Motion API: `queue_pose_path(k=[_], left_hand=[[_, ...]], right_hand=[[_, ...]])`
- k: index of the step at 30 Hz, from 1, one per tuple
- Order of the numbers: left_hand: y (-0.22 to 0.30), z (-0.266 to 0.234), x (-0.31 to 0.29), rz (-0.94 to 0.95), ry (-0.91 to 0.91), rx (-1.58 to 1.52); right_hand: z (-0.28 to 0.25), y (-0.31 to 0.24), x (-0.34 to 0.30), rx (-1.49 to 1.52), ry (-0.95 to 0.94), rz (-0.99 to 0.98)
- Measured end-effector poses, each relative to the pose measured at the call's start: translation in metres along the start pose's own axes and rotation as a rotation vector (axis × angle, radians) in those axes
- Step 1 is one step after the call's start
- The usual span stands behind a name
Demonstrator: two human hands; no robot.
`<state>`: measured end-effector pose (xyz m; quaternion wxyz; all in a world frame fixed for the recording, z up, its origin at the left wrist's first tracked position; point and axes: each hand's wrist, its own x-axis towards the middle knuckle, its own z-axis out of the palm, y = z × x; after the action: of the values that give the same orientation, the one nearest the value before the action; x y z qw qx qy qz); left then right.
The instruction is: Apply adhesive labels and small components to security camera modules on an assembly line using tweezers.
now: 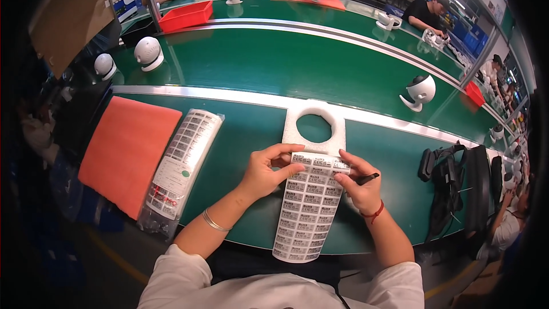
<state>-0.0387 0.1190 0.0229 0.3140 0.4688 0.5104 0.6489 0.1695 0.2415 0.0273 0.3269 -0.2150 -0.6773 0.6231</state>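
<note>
A long white sheet of printed grey labels (306,212) hangs between my hands, its lower end over the table's near edge. My left hand (266,170) grips its upper left side, thumb on the front. At the upper right edge, my right hand (361,190) pinches the sheet between thumb and fingers. A black pen-like stick (368,179) is also tucked in the right hand and points outward. Just beyond the sheet's top lies a white foam block (293,129) with a large round hole, partly covered by the sheet and fingers.
On the left lie an orange foam mat (131,151) and a plastic-bagged pack of label sheets (183,163). Black straps and pouches (446,186) lie right. White rounded devices (150,54) stand on the green belt (246,51). Across it, people work near a red bin (186,16).
</note>
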Motion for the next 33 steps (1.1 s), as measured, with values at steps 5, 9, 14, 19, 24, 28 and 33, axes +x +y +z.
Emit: queue_pose_path(k=[5, 9, 14, 19, 24, 28, 33], left_hand=[[-0.001, 0.002, -0.001, 0.274, 0.096, 0.302], [0.002, -0.001, 0.003, 0.509, 0.141, 0.484], [0.004, -0.003, 0.005, 0.544, 0.132, 0.528], [0.003, -0.007, 0.002, 0.534, 0.094, 0.549], [0.001, -0.004, 0.003, 0.369, 0.025, 0.317], [-0.001, -0.005, 0.002, 0.159, -0.064, 0.145], [-0.008, -0.001, 0.000, 0.028, -0.034, 0.037]], right_hand=[[0.000, -0.002, 0.002, -0.279, 0.029, -0.245], [0.002, -0.002, 0.007, -0.426, 0.119, -0.412], [-0.004, -0.001, 0.009, -0.581, 0.098, -0.537], [-0.003, -0.003, 0.009, -0.563, 0.061, -0.599], [-0.002, -0.006, 0.006, -0.525, 0.004, -0.528], [0.001, -0.005, 0.005, -0.499, 0.022, -0.457], [0.000, -0.004, 0.004, -0.490, -0.030, -0.394]])
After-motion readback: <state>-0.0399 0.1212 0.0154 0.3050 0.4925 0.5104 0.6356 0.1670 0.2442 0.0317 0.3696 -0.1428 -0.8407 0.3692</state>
